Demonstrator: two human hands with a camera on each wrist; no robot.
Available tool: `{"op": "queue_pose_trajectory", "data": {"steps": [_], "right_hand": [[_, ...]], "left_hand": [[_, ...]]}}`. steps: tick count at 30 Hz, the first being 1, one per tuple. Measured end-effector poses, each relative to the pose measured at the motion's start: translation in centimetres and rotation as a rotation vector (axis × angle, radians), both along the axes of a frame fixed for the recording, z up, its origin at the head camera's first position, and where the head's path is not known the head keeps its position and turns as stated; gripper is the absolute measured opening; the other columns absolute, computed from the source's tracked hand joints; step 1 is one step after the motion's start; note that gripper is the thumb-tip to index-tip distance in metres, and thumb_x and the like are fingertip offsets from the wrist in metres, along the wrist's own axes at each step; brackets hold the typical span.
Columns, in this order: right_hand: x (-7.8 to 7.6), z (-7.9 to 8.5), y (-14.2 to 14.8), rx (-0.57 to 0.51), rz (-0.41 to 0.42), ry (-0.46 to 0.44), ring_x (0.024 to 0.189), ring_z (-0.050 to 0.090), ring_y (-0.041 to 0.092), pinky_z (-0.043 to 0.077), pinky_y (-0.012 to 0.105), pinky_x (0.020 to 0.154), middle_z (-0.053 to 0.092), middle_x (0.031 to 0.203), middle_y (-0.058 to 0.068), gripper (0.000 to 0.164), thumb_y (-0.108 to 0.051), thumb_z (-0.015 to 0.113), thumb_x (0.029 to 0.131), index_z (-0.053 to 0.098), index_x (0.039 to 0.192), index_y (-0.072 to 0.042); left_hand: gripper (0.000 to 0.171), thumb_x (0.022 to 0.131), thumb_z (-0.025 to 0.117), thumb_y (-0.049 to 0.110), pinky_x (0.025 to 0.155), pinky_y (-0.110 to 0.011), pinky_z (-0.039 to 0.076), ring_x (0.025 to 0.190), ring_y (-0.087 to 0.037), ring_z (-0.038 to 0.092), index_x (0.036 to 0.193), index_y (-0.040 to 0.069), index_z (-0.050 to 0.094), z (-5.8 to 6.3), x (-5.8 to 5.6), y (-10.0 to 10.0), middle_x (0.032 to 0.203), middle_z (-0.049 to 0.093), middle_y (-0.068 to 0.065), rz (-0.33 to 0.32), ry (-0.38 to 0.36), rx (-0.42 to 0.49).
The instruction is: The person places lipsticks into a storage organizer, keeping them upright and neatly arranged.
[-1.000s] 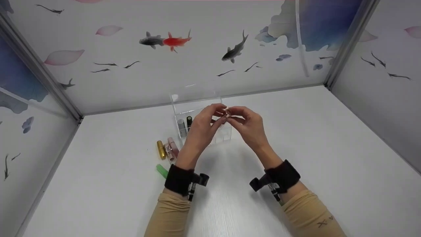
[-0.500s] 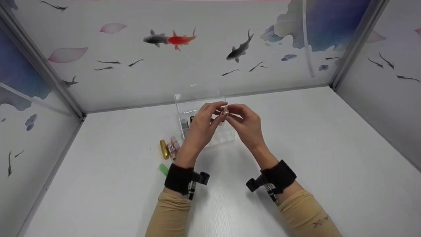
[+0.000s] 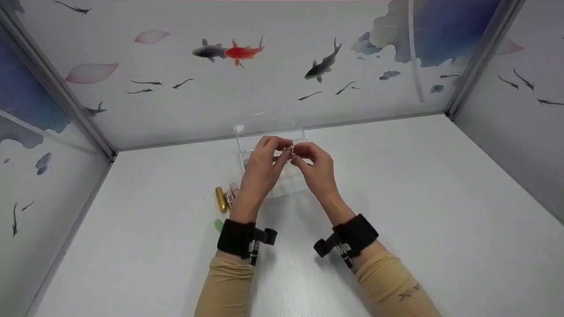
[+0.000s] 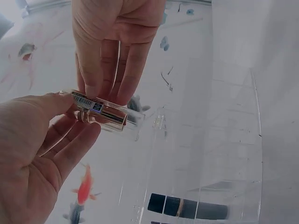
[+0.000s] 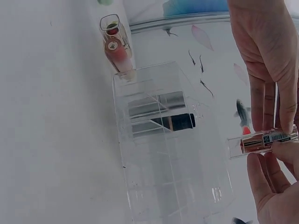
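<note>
Above a clear compartmented organizer [image 3: 288,187], both hands meet on a small lipstick [image 4: 100,111] with a see-through casing and a barcode label. My left hand [image 3: 263,169] pinches one end between thumb and fingers. From the other side, the thumb and fingers of my right hand [image 3: 317,169] pinch it too. In the right wrist view the clear end of the lipstick [image 5: 264,141] points toward the organizer [image 5: 177,172]. Fingers cover much of the lipstick in the head view.
A grey tube [image 5: 154,104] and a black-capped tube [image 5: 181,122] stand in the organizer. Left of it on the white table [image 3: 418,198] lie a gold tube [image 3: 220,199], a pink tube [image 3: 234,189] and a green one [image 3: 218,225], partly behind the left arm. A printed wall [image 3: 176,114] rises behind.
Both hands have shifted left over the organizer with the lipstick, and it has turned between the fingers. The tubes on the table stay where they were.
</note>
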State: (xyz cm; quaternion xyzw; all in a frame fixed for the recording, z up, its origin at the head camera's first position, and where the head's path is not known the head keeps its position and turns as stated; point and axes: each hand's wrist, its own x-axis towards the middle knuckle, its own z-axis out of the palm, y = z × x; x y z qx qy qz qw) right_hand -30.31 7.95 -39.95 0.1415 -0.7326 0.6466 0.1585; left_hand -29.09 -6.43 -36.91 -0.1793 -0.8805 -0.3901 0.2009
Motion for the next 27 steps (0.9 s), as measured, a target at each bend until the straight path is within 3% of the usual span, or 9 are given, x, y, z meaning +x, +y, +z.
{"op": "queue_pose_trajectory", "data": {"steps": [8,14,21,27], "right_hand": [[-1.0,-0.5,-1.4,0.054,-0.051,0.004,0.105,0.068,0.023,0.060,0.031,0.088,0.072,0.111,0.012,0.023,-0.007,0.071,0.092,0.069,0.114,-0.004],[-2.2,-1.2,-1.8,0.044,-0.011,-0.016,0.107,0.068,0.021,0.057,0.029,0.093,0.072,0.111,0.011,0.022,-0.007,0.070,0.092,0.069,0.114,-0.004],[-2.8,-1.2,-2.3,0.117,-0.022,-0.035,0.110,0.068,0.022,0.058,0.037,0.095,0.072,0.114,0.010,0.023,-0.012,0.070,0.093,0.069,0.116,-0.007],[-3.2,-1.2,-2.7,0.189,-0.035,-0.038,0.111,0.068,0.022,0.059,0.035,0.093,0.071,0.116,0.010,0.024,-0.012,0.070,0.094,0.067,0.117,-0.007]], "left_hand": [[0.014,0.098,0.064,0.013,0.091,-0.023,0.057,0.109,-0.016,0.066,0.111,0.009,0.064,-0.5,-0.7,-0.4,0.115,0.064,-0.006,0.061,0.028,0.025],[0.011,0.095,0.067,0.012,0.088,-0.026,0.059,0.103,-0.018,0.070,0.105,0.008,0.066,-1.0,-1.2,-1.0,0.107,0.070,-0.006,0.123,0.098,-0.061],[0.011,0.095,0.067,0.013,0.088,-0.030,0.058,0.104,-0.019,0.071,0.103,0.008,0.064,-1.3,-1.9,-1.5,0.106,0.070,-0.006,0.134,0.173,-0.133],[0.009,0.094,0.068,0.011,0.086,-0.029,0.059,0.102,-0.019,0.071,0.102,0.006,0.065,-1.6,-2.5,-1.9,0.106,0.070,-0.007,0.133,0.203,-0.164]]}}
